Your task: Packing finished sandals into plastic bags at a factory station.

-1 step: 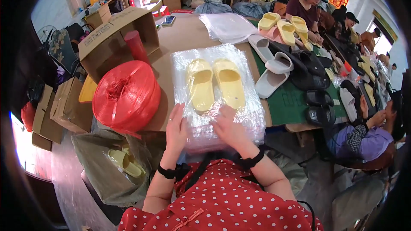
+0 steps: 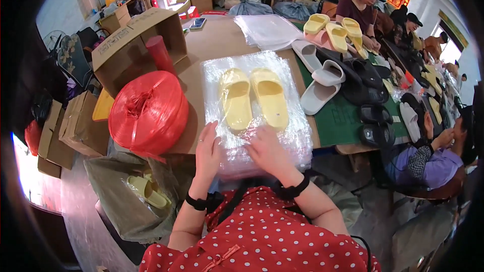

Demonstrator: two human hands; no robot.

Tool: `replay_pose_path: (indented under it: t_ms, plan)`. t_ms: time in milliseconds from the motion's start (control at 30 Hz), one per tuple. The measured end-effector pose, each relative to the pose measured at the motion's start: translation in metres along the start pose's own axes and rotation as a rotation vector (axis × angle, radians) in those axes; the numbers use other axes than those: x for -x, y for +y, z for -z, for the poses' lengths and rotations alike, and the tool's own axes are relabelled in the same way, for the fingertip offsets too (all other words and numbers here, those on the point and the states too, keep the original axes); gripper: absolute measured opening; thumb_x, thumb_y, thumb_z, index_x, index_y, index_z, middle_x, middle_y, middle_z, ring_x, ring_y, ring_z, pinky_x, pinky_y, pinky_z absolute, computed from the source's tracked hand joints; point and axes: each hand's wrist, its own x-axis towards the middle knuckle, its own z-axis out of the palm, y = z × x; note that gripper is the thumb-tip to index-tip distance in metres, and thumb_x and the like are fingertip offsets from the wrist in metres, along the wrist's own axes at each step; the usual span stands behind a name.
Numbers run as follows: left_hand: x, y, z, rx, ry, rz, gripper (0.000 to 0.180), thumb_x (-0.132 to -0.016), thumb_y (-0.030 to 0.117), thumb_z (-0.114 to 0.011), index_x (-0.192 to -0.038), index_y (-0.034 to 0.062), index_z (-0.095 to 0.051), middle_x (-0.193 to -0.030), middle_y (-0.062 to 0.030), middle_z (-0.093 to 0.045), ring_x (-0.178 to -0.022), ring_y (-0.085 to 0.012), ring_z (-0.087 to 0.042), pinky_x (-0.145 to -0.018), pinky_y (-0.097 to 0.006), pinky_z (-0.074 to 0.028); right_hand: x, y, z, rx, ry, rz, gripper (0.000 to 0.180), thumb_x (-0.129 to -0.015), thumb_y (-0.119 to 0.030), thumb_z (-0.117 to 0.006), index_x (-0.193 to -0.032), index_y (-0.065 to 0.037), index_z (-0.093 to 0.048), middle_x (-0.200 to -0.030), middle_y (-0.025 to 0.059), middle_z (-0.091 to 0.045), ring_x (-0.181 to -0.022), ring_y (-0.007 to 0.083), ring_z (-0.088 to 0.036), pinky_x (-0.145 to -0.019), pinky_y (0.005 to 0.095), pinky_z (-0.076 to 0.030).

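Note:
A pair of pale yellow slides point(image 2: 253, 98) lies side by side, toes away from me, inside a clear plastic bag. Under it is a thick stack of clear plastic bags point(image 2: 212, 78) at the table's near edge. My left hand point(image 2: 207, 147) rests along the stack's near left side, its fingers stretched out and nothing gripped. Bent but apart, the fingers of my right hand point(image 2: 268, 147) touch the film just below the heel of the right slide. Its fingertips are partly blurred.
To the left are a red twine roll point(image 2: 148, 113), a red cylinder point(image 2: 160, 54) and an open carton point(image 2: 136, 45). Grey slides point(image 2: 322, 93) and black slides point(image 2: 377, 126) lie right. A sack point(image 2: 128, 196) holding yellow slides stands below. Several people point(image 2: 428, 171) sit on the right.
My right hand has shifted very slightly to the left over the film. The slides and my left hand look the same.

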Motion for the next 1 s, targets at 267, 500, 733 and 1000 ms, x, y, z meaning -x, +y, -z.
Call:
replay_pose_path:
  t_ms: [267, 500, 733, 1000]
  plan:
    - [-0.006, 0.0, 0.009, 0.192, -0.025, 0.2, 0.046, -0.093, -0.007, -0.046, -0.137, 0.0028, -0.055, -0.136, -0.0174, -0.053, -0.086, -0.0202, -0.067, -0.077, -0.029, -0.055, -0.03, -0.014, -0.036, -0.167, 0.245, 0.102, 0.041, -0.091, -0.02, -0.065, -0.125, 0.002, -0.059, -0.12, 0.0252, -0.06, -0.111, 0.0427, -0.057, -0.095, 0.0459, -0.048]
    - [-0.008, -0.024, 0.026, 0.317, 0.009, 0.148, 0.047, -0.092, -0.004, -0.057, -0.138, 0.0021, -0.054, -0.133, -0.007, -0.057, -0.086, -0.0079, -0.059, -0.069, -0.02, -0.048, 0.016, -0.019, 0.041, -0.475, 0.14, -0.136, 0.019, -0.09, -0.011, -0.066, -0.108, -0.007, -0.071, -0.102, 0.0166, -0.067, -0.083, 0.0334, -0.066, -0.077, 0.0387, -0.054]
    - [-0.027, -0.009, 0.049, -0.053, -0.007, -0.194, 0.05, -0.083, -0.012, -0.052, -0.131, 0.0014, -0.059, -0.135, -0.015, -0.059, -0.124, -0.0296, -0.055, -0.101, -0.038, -0.046, 0.029, 0.082, 0.103, 0.081, 0.366, -0.153, 0.041, -0.08, 0.006, -0.06, -0.116, -0.012, -0.069, -0.127, 0.0099, -0.062, -0.115, 0.0312, -0.058, -0.095, 0.04, -0.05]
    - [-0.027, -0.021, 0.043, -0.175, -0.439, -0.26, 0.043, -0.083, -0.01, -0.053, -0.119, 0.0071, -0.068, -0.137, -0.0114, -0.061, -0.138, -0.0346, -0.046, -0.112, -0.041, -0.039, 0.033, 0.105, 0.087, 0.07, 0.054, 0.135, 0.021, -0.078, -0.002, -0.067, -0.097, -0.011, -0.071, -0.133, 0.0036, -0.062, -0.129, 0.0328, -0.051, -0.107, 0.0435, -0.043]
